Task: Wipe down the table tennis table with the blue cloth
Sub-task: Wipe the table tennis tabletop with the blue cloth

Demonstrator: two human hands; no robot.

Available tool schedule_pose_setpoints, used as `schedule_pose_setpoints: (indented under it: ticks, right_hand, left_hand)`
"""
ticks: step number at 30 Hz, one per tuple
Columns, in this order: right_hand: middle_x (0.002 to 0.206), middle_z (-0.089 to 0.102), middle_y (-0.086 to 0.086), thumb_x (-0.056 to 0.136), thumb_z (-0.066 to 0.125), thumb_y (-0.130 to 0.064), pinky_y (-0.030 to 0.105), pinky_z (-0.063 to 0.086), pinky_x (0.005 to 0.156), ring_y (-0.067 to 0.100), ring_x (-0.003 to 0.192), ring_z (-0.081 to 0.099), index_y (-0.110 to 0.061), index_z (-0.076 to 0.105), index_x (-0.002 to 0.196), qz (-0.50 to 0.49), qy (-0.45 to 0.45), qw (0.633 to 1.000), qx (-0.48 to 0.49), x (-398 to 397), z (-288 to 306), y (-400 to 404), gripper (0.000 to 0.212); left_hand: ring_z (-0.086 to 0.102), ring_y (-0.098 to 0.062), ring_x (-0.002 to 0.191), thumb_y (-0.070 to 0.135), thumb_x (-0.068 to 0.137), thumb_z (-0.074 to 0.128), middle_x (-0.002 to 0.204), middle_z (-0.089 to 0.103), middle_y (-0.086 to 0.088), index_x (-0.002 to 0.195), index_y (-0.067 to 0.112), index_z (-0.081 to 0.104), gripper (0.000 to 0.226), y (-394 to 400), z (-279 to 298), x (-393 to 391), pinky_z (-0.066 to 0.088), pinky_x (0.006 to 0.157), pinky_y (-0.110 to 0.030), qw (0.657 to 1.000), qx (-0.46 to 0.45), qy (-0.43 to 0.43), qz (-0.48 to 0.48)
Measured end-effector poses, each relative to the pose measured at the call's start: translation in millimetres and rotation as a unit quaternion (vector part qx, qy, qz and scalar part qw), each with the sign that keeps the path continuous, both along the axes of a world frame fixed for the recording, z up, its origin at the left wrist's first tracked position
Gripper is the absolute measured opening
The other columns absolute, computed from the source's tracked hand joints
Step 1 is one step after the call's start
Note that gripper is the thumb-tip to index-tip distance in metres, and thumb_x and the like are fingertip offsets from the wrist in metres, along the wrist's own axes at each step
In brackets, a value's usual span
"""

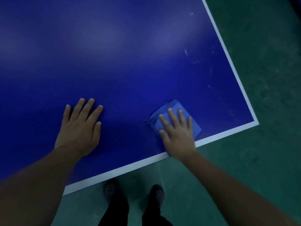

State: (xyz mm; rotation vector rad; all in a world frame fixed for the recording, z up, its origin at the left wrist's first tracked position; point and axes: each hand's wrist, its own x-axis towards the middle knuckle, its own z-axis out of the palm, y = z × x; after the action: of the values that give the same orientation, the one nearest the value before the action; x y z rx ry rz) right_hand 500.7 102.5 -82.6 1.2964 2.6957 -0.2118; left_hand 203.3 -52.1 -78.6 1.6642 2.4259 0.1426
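While my right hand (176,132) presses the folded blue cloth (175,117) flat-fingered near the table (114,62) corner, my left hand (81,126) rests splayed on bare surface; white specks (193,61) noted beyond.

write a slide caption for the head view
Right hand presses blue cloth on table corner; left hand lies flat.

Green floor (254,168) below and to the right, dull and scuffed, with pale specks and faint streaks. Two dark clogs (109,191) with holes on top, side by side on the floor near the bottom edge, toes pointing up the frame. Black trousers (116,214) above them, cut off at the bottom.
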Motion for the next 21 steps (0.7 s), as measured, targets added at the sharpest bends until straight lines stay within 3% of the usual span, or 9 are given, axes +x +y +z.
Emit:
schedule_pose_setpoints:
  ticks: [5,8,10,12,14,16,19,21]
  right_hand:
    - [0.168,-0.002,-0.005,0.102,0.016,-0.056,0.058,-0.001,0.121,0.026,0.154,-0.007,-0.042,0.005,0.157,-0.261,-0.032,0.965,-0.004,69,8,71,0.058]
    - [0.168,-0.001,-0.004,0.104,0.019,-0.053,0.060,-0.001,0.120,0.029,0.154,-0.005,-0.042,0.005,0.158,-0.315,-0.007,0.949,-0.006,41,5,68,0.057]
    - [0.168,0.010,-0.001,0.103,0.027,-0.050,0.062,0.004,0.120,0.033,0.154,0.004,-0.040,0.018,0.157,-0.221,0.012,0.975,0.020,13,1,47,0.056]
    - [0.165,0.024,0.002,0.101,0.031,-0.051,0.064,0.008,0.118,0.036,0.152,0.014,-0.037,0.033,0.153,-0.034,0.041,0.998,0.023,-4,-2,21,0.054]
    - [0.164,0.026,-0.001,0.101,0.032,-0.053,0.063,0.008,0.119,0.035,0.152,0.015,-0.039,0.035,0.151,0.133,0.053,0.990,0.005,9,-8,21,0.052]
    - [0.164,0.026,-0.002,0.101,0.032,-0.053,0.063,0.011,0.119,0.034,0.151,0.018,-0.039,0.034,0.151,0.174,0.050,0.983,0.011,44,-9,62,0.052]
    - [0.166,0.018,-0.001,0.102,0.028,-0.050,0.061,0.012,0.120,0.033,0.152,0.014,-0.039,0.025,0.156,-0.005,0.004,0.998,0.056,115,-8,160,0.055]
    - [0.168,0.007,-0.002,0.105,0.025,-0.048,0.061,0.007,0.120,0.031,0.154,0.004,-0.039,0.014,0.158,-0.168,-0.003,0.985,0.033,161,-2,222,0.055]
  left_hand:
    - [0.016,-0.030,0.151,0.044,0.097,0.019,0.160,0.028,-0.011,0.150,0.013,0.040,0.064,1,-2,3,0.009,0.121,-0.056,1.000,-0.009,0.018,-0.002]
    - [0.017,-0.032,0.150,0.049,0.097,0.016,0.161,0.028,-0.012,0.150,0.013,0.040,0.069,1,1,6,0.009,0.118,-0.058,0.999,-0.030,0.042,0.005]
    - [0.017,-0.034,0.149,0.050,0.097,0.016,0.160,0.028,-0.013,0.150,0.012,0.040,0.069,5,7,20,0.004,0.118,-0.057,0.998,-0.024,0.049,0.039]
    - [0.017,-0.036,0.149,0.046,0.098,0.021,0.159,0.028,-0.016,0.148,0.008,0.040,0.066,12,15,56,0.002,0.118,-0.058,0.994,0.016,0.019,0.103]
    - [0.019,-0.036,0.149,0.042,0.097,0.027,0.158,0.030,-0.018,0.147,0.006,0.041,0.063,23,20,108,0.005,0.119,-0.059,0.988,0.051,-0.014,0.143]
    - [0.018,-0.034,0.150,0.041,0.096,0.028,0.158,0.030,-0.017,0.147,0.006,0.042,0.063,37,19,166,0.006,0.120,-0.057,0.985,0.061,-0.043,0.159]
    - [0.019,-0.030,0.150,0.042,0.095,0.029,0.158,0.031,-0.014,0.145,0.008,0.046,0.063,60,10,237,0.005,0.121,-0.054,0.985,0.051,-0.057,0.152]
    - [0.022,-0.031,0.149,0.041,0.094,0.030,0.157,0.033,-0.016,0.143,0.007,0.048,0.063,76,3,266,0.006,0.120,-0.055,0.989,0.032,-0.036,0.137]
